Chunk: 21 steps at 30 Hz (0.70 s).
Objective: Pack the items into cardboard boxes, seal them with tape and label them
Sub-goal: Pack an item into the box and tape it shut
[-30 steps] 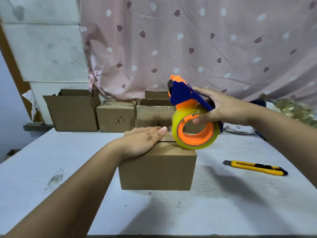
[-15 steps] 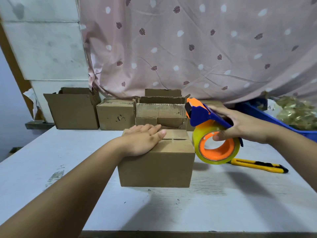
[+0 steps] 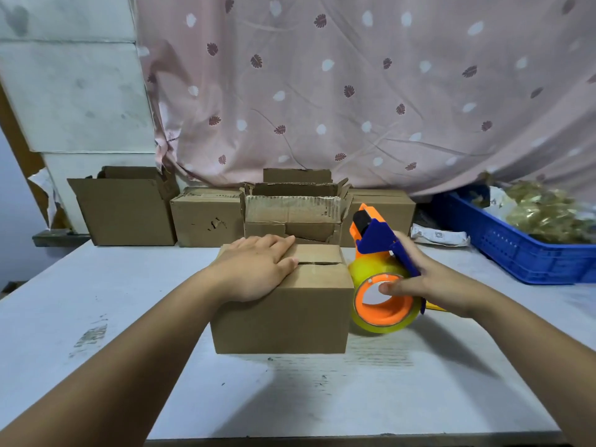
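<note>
Left hand (image 3: 258,269) presses closed brown box (image 3: 283,317); right hand (image 3: 435,285) grips tape dispenser (image 3: 375,269).

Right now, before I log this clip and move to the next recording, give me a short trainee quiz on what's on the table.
1. True or false: the left hand lies flat on top of the small brown cardboard box.
2. Where is the orange-and-blue tape dispenser that the right hand grips? A) beside the box's right side; B) on the box's top flaps; C) lying untouched on the table.
3. Fill in: the perforated plastic crate at the right of the white table is ____ in colour.

Key: 1 true; 2 A; 3 blue.
</note>
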Motion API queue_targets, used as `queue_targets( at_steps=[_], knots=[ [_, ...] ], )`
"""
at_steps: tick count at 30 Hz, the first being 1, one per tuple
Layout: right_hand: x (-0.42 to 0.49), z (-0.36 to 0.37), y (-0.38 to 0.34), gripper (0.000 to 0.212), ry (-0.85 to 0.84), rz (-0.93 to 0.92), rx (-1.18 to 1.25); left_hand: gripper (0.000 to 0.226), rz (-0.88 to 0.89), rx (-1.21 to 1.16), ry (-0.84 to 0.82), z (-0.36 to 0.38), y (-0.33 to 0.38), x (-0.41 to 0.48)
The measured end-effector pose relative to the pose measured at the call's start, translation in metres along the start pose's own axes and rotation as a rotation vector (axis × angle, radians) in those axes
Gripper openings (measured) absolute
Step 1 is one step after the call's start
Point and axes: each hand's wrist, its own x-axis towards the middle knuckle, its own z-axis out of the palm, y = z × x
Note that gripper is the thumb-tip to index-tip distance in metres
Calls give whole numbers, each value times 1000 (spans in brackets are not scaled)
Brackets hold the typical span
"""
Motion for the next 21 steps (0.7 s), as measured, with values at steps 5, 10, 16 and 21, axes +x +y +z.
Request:
queue_targets(
  at_steps=[5, 10, 16, 21],
  knots=[
    [8, 7, -2, 78, 29, 31, -91, 69, 82, 170, 222, 11, 33, -27],
    [19, 32, -7, 68, 35, -18, -107, 84, 28, 189, 438, 32, 24, -38],
    [31, 50, -19, 67, -64, -43, -50, 83, 23, 176, 506, 36, -5, -47],
    [28, 45, -21, 73, 5, -122, -88, 82, 18, 227, 463, 32, -12, -48]
  ],
)
